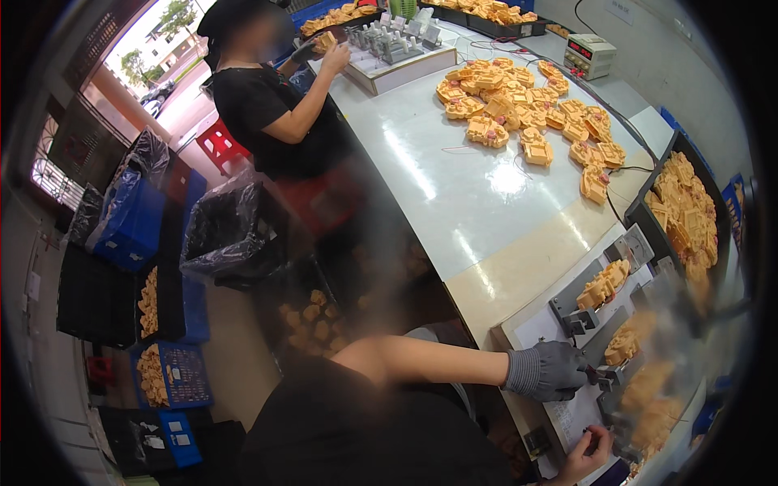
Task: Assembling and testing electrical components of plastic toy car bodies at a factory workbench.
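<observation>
My left hand [553, 371], in a grey knit glove, reaches over the near edge of the worktable with its fingers closed on the dark handle of a toggle clamp [600, 376]. Beyond that clamp a yellow-orange moulded plastic part [622, 347] sits in the fixture. Bare, my right hand [590, 455] is lower down by the fixture board, fingers curled together; a tiny dark thing shows at the fingertips, too small to name. Another fixture holds a similar part [604, 285] above my left hand. More yellow parts [648, 405] lie to the right, blurred by smears.
Loose yellow parts [519, 101] are heaped on the white table [405, 162]. A black crate [685, 215] of parts stands right, near a power supply [589, 57]. A co-worker [275, 113] handles a part at the far left. Blue crates [134, 219] line the floor.
</observation>
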Tool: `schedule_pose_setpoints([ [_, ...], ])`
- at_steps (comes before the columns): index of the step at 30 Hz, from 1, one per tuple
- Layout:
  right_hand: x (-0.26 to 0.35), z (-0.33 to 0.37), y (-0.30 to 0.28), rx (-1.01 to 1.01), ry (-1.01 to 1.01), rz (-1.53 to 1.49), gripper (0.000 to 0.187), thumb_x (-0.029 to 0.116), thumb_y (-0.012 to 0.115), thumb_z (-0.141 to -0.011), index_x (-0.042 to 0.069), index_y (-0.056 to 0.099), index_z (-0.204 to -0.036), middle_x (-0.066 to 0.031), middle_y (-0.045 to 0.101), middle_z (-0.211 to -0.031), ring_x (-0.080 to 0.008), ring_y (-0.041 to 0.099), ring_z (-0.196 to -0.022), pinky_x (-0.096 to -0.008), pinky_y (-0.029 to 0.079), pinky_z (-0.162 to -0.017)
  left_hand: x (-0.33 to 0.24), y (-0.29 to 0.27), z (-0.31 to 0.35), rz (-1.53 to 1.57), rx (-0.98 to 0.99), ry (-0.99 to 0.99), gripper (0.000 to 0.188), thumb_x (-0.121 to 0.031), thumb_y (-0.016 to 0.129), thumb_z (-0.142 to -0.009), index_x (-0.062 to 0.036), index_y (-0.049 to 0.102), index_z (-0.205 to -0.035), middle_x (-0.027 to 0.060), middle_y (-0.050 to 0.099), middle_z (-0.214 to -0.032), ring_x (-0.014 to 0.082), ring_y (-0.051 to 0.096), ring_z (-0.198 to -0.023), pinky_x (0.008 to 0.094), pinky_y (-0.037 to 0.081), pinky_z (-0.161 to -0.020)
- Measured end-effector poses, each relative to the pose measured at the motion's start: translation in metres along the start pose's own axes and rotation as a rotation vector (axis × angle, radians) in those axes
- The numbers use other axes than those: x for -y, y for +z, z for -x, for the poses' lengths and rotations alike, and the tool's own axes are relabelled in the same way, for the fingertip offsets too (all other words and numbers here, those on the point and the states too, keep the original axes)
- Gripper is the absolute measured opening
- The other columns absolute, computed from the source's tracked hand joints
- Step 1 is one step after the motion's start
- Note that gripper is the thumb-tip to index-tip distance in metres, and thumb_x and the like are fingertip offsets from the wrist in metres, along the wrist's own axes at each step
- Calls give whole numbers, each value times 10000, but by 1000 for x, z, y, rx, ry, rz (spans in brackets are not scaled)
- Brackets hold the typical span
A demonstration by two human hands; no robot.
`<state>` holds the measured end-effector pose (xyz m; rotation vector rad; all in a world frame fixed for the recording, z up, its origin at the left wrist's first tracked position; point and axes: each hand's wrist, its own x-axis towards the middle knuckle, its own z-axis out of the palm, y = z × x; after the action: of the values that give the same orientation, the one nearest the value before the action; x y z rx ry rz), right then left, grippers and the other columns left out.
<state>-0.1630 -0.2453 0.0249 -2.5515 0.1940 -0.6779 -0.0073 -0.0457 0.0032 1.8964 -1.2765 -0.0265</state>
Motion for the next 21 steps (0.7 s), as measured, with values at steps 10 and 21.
schedule_pose_setpoints([
  [10,-35,18,11,6,136,-113,101,26,540,-840,-4,605,-912,-42,560,-823,-122,512,-696,-231,385,-590,-3,-6,-3,-24,26,0,218,-240,637,-795,-34,567,-801,143,590,-924,342,586,-873,444,491,-767],
  [21,-39,24,12,4,154,-77,109,22,542,-831,9,614,-913,-28,578,-822,-109,515,-691,-220,372,-577,-4,-1,2,2,-3,8,214,-238,633,-808,-37,562,-817,140,584,-909,336,579,-897,442,490,-780],
])
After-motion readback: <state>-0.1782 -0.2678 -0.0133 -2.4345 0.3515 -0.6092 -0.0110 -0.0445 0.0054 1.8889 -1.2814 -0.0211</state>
